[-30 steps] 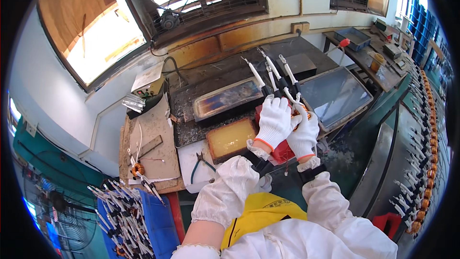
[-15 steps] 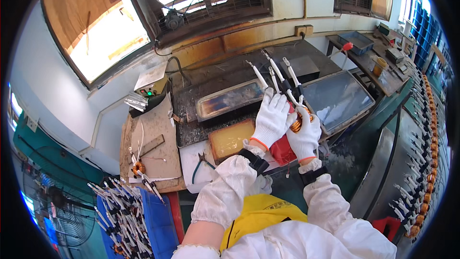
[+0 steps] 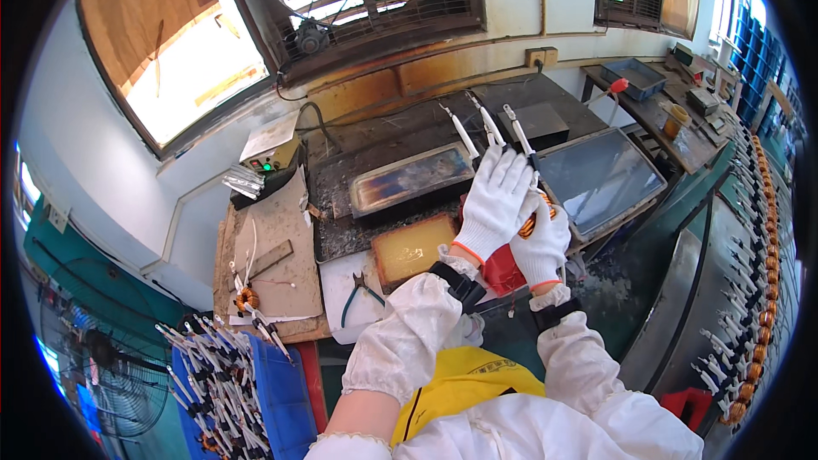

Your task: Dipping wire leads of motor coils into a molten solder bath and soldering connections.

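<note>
Here, right hand (image 3: 543, 247) and coil (image 3: 529, 225) beside grey tray's (image 3: 624, 213) edge

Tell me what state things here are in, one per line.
Left hand: fingers extended over white leads
Right hand: closed around copper coil
Pliers: lying, handles spread
Blue bin: heaped with similar leads
Control box: green light lit

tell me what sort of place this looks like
Probably a factory workshop for electrical parts: a long row of copper-coloured ring-shaped coils runs down the right side, a blue plastic bin holds many white-sleeved leads, and dark-green-handled metal pliers lie nearby.
</note>
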